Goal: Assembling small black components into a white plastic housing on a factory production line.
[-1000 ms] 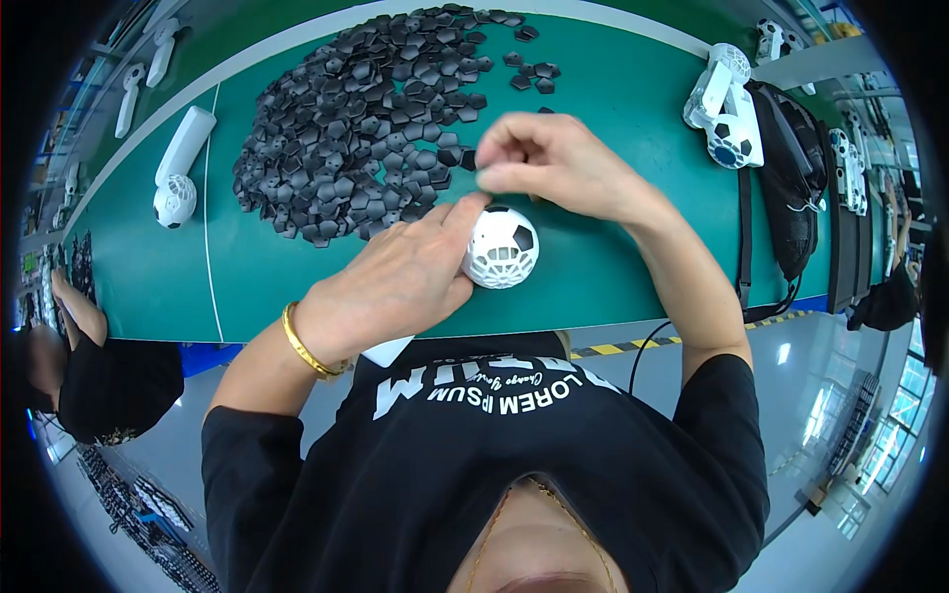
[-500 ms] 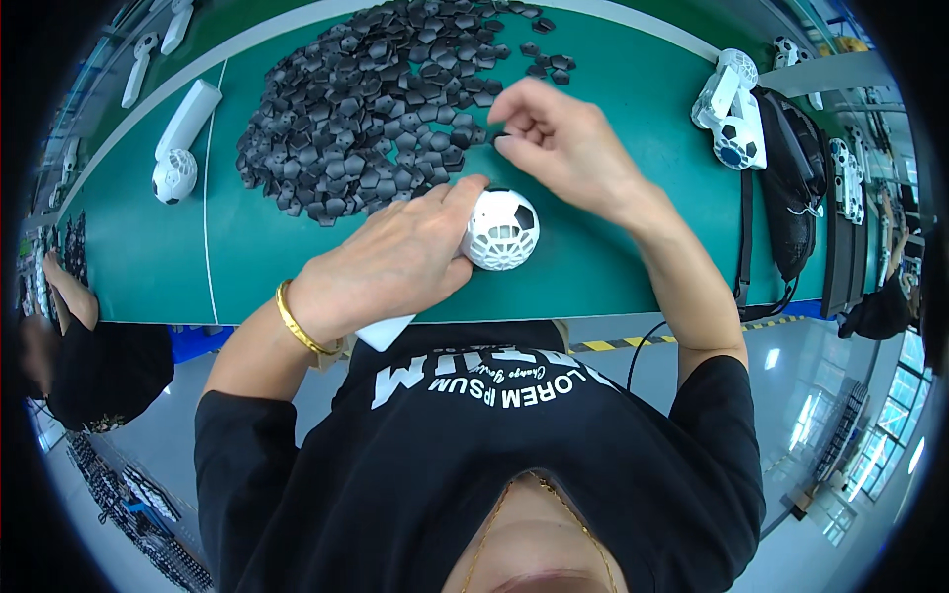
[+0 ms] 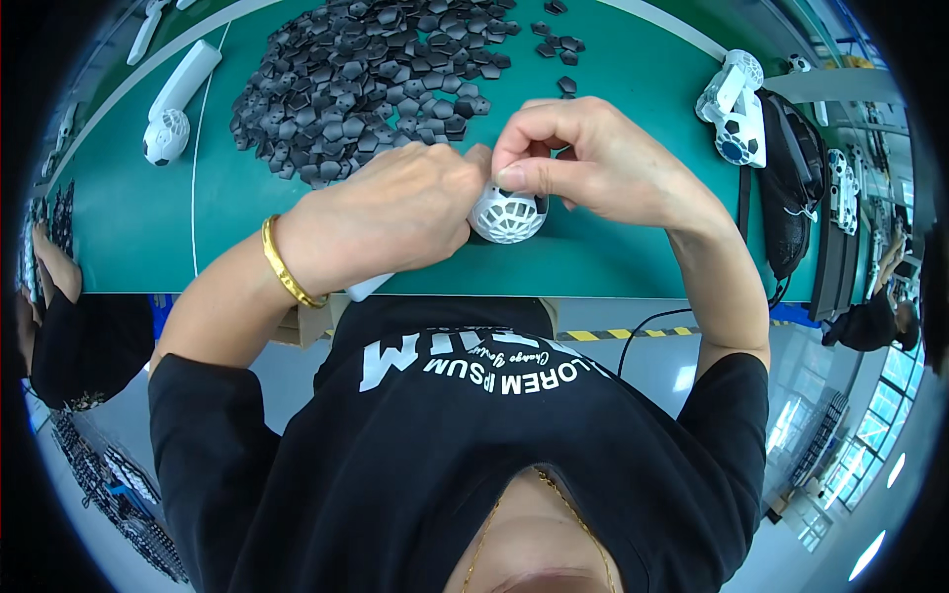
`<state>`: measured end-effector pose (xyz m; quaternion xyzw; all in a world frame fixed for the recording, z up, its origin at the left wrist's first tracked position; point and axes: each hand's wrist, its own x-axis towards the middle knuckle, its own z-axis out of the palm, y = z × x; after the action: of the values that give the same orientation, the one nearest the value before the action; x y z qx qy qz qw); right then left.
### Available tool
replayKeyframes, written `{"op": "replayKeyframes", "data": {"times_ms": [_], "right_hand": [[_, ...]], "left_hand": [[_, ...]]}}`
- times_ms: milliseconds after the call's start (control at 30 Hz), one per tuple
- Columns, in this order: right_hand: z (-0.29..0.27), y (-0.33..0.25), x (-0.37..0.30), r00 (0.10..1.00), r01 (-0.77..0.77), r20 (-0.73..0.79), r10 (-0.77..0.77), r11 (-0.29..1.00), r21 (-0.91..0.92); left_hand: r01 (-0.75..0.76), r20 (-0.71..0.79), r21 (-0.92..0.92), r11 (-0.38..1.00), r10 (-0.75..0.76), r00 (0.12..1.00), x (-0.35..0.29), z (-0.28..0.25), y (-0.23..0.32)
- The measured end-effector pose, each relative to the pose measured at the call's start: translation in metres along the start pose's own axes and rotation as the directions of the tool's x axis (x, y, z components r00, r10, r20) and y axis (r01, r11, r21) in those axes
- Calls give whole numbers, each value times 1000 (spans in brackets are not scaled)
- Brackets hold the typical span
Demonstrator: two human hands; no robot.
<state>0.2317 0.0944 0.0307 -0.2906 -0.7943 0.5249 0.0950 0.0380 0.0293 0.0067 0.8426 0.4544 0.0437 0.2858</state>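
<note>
My left hand (image 3: 400,208) is closed around a white openwork ball with a handle (image 3: 509,221). Its lattice front faces me, and dark football-like patches show near the top. The white end of the handle pokes out below my left wrist, by the table edge; the rest is hidden under the hand. At the top of the ball, my right hand (image 3: 583,163) is closed in a pinch, thumb and forefinger against it. A dark piece shows under the thumb, mostly covered by the fingers. A large heap of black pentagonal pieces (image 3: 366,84) lies just beyond both hands.
Several loose black pieces (image 3: 560,44) lie right of the heap. On the green table (image 3: 633,267), a similar white ball with a handle (image 3: 183,94) lies left; more white units (image 3: 733,114) and a black bag (image 3: 794,188) are at right. Other people sit at both sides.
My right hand has come down from beside the heap to the top of the ball, its fingers now touching it. My left hand still holds the ball. The whole view has shifted slightly.
</note>
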Motion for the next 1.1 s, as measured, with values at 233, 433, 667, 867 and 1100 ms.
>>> {"op": "replayKeyframes", "data": {"times_ms": [233,433,667,867,1100], "right_hand": [[0,-4,13,996,-50,68,61,986,-158],[-6,-14,23,984,-115,112,141,971,-210],[-5,0,24,955,-156,228,191,974,-163],[-15,11,29,957,-116,258,134,990,-84],[-116,48,88,809,-5,-536,-240,909,-416]], "left_hand": [[-59,10,67,996,58,998,3,-7,-3],[-65,2,89,994,65,998,3,-17,-5],[-31,-19,29,999,32,999,4,-5,-7],[-36,159,22,999,32,987,8,-17,-10],[-70,-189,-55,996,59,980,46,-116,-40]]}}
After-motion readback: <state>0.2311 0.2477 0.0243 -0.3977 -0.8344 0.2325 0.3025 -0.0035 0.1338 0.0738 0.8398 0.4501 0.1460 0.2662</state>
